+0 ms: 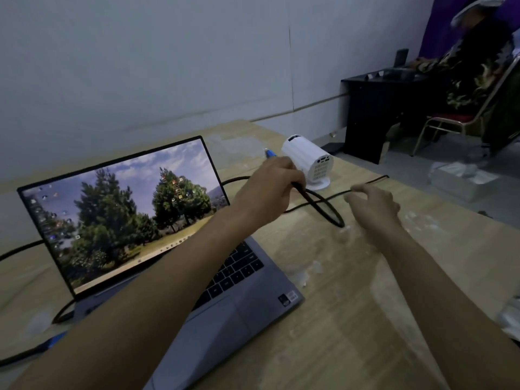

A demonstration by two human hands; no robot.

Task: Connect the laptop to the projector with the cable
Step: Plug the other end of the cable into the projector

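An open grey laptop point(157, 249) with a tree wallpaper stands on the left of the wooden table point(351, 305). A small white cylindrical projector point(306, 159) sits behind it, its port side facing me. My left hand point(270, 190) is closed around a black cable point(323, 205) just in front of the projector; the cable's blue plug point(269, 153) sticks out above my fingers. My right hand point(371, 206) hovers to the right with fingers loosely curled, near the cable where it runs toward the table edge; it grips nothing. The other blue plug point(52, 342) lies at the near left.
More black cable loops behind and to the left of the laptop. A black cabinet point(374, 114) and a red-seated chair point(450, 122) with a seated person stand at the back right. A white box point(461, 181) lies on the floor beyond the table edge.
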